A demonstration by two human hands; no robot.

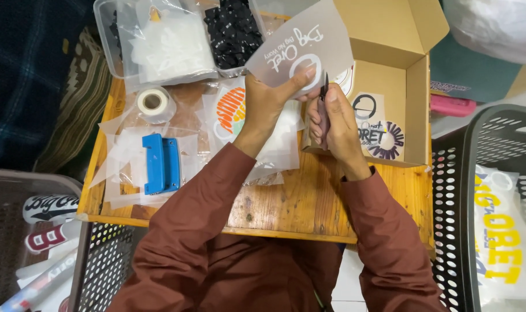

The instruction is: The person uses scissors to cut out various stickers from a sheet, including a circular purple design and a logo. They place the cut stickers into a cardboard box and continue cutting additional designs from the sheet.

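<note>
The left hand (pixel 267 101) pinches a translucent film sheet (pixel 300 46) by its lower edge, thumb on the near face and fingers behind, and holds it lifted above the tabletop (pixel 309 199), tilted so its long axis runs up and to the right. The right hand (pixel 331 118) is clenched round the handle of a thin cutting tool (pixel 324 86) (scissors or a blade, too small to tell), whose dark tip points up and meets the sheet's lower edge just right of the left thumb. So the sheet lies above and slightly left of the right hand, and the tool already touches it; the left hand is the nearer of the two to the printed ring on the film. Just behind the right hand an open cardboard box (pixel 416 104) holds more printed sheets. On the left of the tabletop lie a blue punch (pixel 160 163) and a tape roll (pixel 152 101), with clear tubs (pixel 110 46) at the far edge. Black baskets (pixel 476 150) flank both sides.
</note>
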